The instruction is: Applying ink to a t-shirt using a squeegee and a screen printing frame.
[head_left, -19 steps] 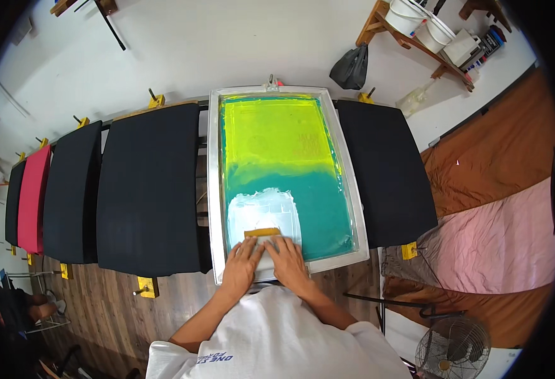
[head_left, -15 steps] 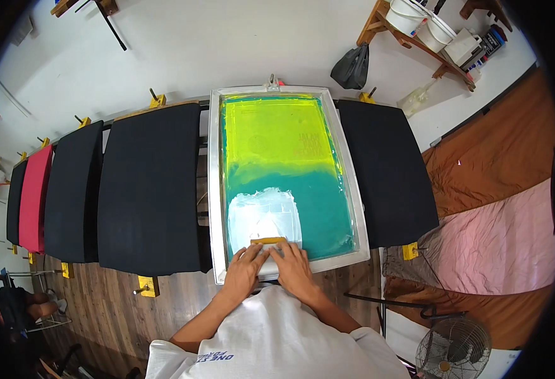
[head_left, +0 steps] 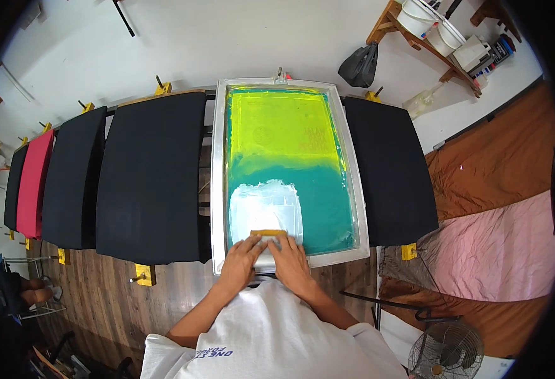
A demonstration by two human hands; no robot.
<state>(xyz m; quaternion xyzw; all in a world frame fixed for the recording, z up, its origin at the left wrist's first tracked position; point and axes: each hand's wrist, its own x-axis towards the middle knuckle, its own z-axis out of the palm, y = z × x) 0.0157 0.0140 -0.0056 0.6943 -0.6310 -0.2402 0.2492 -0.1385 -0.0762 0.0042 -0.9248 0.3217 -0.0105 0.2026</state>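
Note:
A screen-printing frame (head_left: 360, 208) with silvery metal edges lies in front of me. Its mesh (head_left: 325, 208) is teal nearby and yellow-green over the far half. White ink (head_left: 252, 201) covers a patch at the near left. Both hands grip one squeegee (head_left: 268, 233) at the near end of that patch; a yellowish strip shows beyond my fingertips. My left hand (head_left: 239, 258) is closed on its left part, my right hand (head_left: 290, 256) on its right part, thumbs nearly meeting. The hands cover most of the squeegee.
Black-covered boards (head_left: 151, 177) and a red one (head_left: 35, 183) line up on the left; another black board (head_left: 391, 170) adjoins the frame's right. Yellow clamps (head_left: 143, 275) jut from board ends. A fan (head_left: 447, 350) stands lower right, beside brown and pink cloth (head_left: 486, 246). Someone's legs (head_left: 37, 295) show far left.
The whole view has shifted slightly, with the scene sitting a little higher in the picture. Both hands keep their hold on the squeegee, which stays at the frame's near end.

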